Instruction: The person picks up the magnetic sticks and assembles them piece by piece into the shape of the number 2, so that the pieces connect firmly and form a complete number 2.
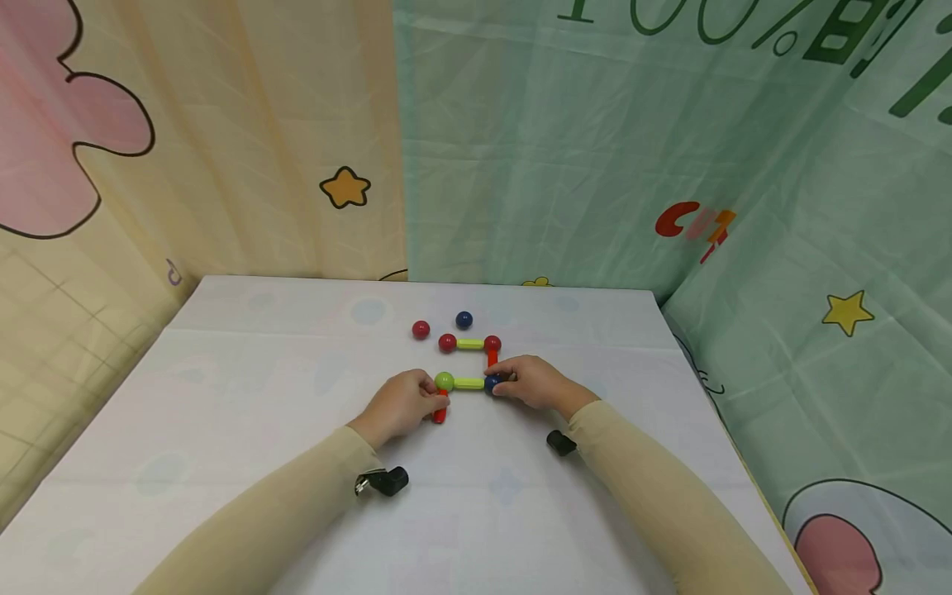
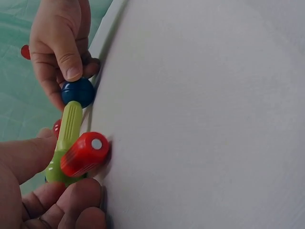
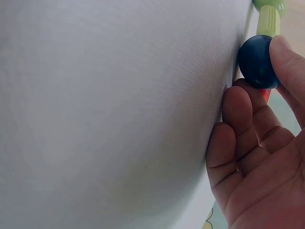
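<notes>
Both hands are occupied: by the left hand (image 1: 402, 405) the green ball (image 1: 445, 381) is pinched between thumb and fingers, just where a near red rod (image 1: 440, 416) joins it; by the right hand (image 1: 534, 383) the near blue ball (image 3: 257, 62) is pinched. These two balls are linked by a near green rod (image 1: 468, 384). Away from the near blue ball a far red rod (image 1: 492, 358) is led to a red corner ball (image 1: 492, 344), and from there a far green rod (image 1: 470, 345) is run leftward to a red end ball (image 1: 447, 343). Apart from this chain, a loose red ball (image 1: 421, 330) and a loose blue ball (image 1: 464, 320) are placed toward the far edge of the white worktop (image 1: 223, 397). Only a short strip is left between them and that edge, whereas wide stretches are left toward both slanting side edges. On the near side, room is partly taken up by the beige sleeves (image 1: 271, 512). Just past the far edge, printed curtains (image 1: 506, 165) are hung.
</notes>
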Motion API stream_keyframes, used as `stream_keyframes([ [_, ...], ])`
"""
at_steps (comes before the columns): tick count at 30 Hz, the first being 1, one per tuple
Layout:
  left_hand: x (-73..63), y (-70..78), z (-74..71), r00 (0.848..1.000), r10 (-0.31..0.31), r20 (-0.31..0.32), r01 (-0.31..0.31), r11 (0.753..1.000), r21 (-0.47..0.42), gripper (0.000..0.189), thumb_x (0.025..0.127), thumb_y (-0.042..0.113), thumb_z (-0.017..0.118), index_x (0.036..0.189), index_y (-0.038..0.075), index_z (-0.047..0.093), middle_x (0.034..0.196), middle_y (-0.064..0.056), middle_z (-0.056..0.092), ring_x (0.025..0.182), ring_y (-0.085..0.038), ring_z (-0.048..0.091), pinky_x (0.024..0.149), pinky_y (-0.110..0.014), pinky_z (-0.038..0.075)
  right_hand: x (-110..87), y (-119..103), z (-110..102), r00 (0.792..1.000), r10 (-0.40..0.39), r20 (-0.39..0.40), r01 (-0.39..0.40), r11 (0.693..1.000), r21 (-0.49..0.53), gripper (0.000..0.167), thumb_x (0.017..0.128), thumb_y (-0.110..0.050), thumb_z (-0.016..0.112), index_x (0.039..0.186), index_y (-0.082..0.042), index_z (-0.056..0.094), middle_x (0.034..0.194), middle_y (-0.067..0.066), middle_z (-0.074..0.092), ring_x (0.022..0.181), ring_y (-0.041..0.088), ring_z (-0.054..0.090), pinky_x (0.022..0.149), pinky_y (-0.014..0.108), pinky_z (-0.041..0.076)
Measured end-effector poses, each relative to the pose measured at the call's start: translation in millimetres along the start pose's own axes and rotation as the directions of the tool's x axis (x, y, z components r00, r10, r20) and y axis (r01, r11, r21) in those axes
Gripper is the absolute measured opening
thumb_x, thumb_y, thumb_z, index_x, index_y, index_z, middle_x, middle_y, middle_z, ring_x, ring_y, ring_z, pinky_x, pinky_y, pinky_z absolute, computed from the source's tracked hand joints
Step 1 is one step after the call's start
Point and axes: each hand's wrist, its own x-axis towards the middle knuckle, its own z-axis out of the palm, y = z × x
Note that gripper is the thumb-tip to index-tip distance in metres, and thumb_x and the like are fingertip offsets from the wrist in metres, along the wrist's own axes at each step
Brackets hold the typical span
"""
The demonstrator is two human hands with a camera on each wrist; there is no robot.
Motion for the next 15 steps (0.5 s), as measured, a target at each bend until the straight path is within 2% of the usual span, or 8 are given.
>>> stream_keyframes([
  [3,1.0,-1.9,-9.8,1.000,-0.001,0.003,0.001,1.000,0.024,0.027,0.096,0.037,0.078,0.103,0.013,0.067,0.084,-0.003,0.068,0.076,-0.020,0.059,0.066,-0.030,0.045,-0.5,0.0,-0.1,1.000,-0.004,0.003,0.004,1.000,-0.002,0.037,0.098,-0.028,0.076,0.135,-0.029,0.073,0.126,0.000,0.071,0.099,0.017,0.058,0.092,0.034,0.053],
  [6,4.6,-5.4,-22.1,1.000,0.006,-0.013,-0.006,0.999,0.054,0.029,0.098,0.037,0.075,0.111,0.012,0.067,0.091,-0.005,0.068,0.081,-0.021,0.061,0.071,-0.031,0.049,-0.8,-0.1,-0.2,1.000,-0.005,0.003,0.005,1.000,-0.001,0.037,0.099,-0.028,0.076,0.135,-0.029,0.073,0.127,0.000,0.071,0.100,0.017,0.058,0.094,0.035,0.053],
  [11,20.2,-14.3,-42.7,0.999,0.003,-0.048,0.000,0.998,0.058,0.038,0.101,0.033,0.072,0.129,0.009,0.063,0.120,-0.012,0.066,0.106,-0.029,0.061,0.094,-0.043,0.055,-0.7,0.1,0.1,1.000,-0.001,0.001,0.001,1.000,0.002,0.037,0.099,-0.027,0.076,0.135,-0.029,0.073,0.126,0.000,0.070,0.100,0.018,0.058,0.092,0.034,0.053],
  [15,36.3,-20.6,-55.2,0.998,0.001,-0.065,0.003,0.999,0.054,0.050,0.102,0.031,0.070,0.144,0.008,0.054,0.142,-0.017,0.059,0.127,-0.036,0.057,0.113,-0.055,0.048,-1.0,0.0,0.3,1.000,0.003,-0.002,-0.003,1.000,0.000,0.037,0.098,-0.027,0.076,0.135,-0.029,0.073,0.124,0.000,0.070,0.098,0.017,0.058,0.091,0.033,0.052],
])
